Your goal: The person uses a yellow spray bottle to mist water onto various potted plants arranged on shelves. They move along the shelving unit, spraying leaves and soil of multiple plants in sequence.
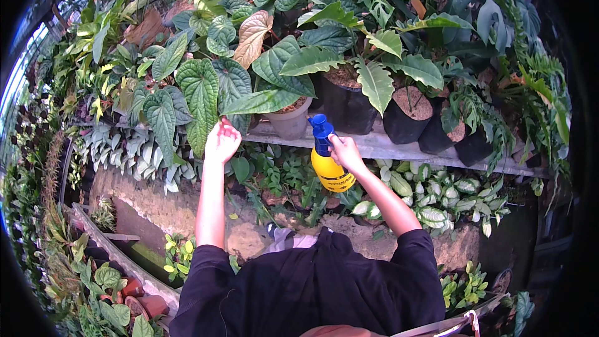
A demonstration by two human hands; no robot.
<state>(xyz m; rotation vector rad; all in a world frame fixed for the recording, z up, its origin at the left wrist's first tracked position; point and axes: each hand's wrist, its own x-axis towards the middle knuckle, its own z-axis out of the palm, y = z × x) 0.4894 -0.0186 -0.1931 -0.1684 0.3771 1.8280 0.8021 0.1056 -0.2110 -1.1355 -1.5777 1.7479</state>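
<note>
In my right hand [345,150] is a yellow pump spray bottle [329,168] with a blue head, its nozzle turned toward the plants. My left hand [223,139] pinches the tip of a long green leaf [264,102] between thumb and fingers. That leaf stretches over a pale plastic pot [289,119] on the shelf. Just left of the hand hangs a broad textured heart-shaped leaf [198,98]. A coppery young leaf [252,37] stands higher up. The bottle is held in front of the shelf's edge, near a black grow bag [348,103].
A concrete shelf [374,142] runs across, carrying several black bags, among them one with a thin stem [406,112]. White-and-green variegated plants [440,201] grow below it at right, silvery foliage [135,154] at left. Behind on the left, a curved ledge [126,262] borders terracotta pots [152,306].
</note>
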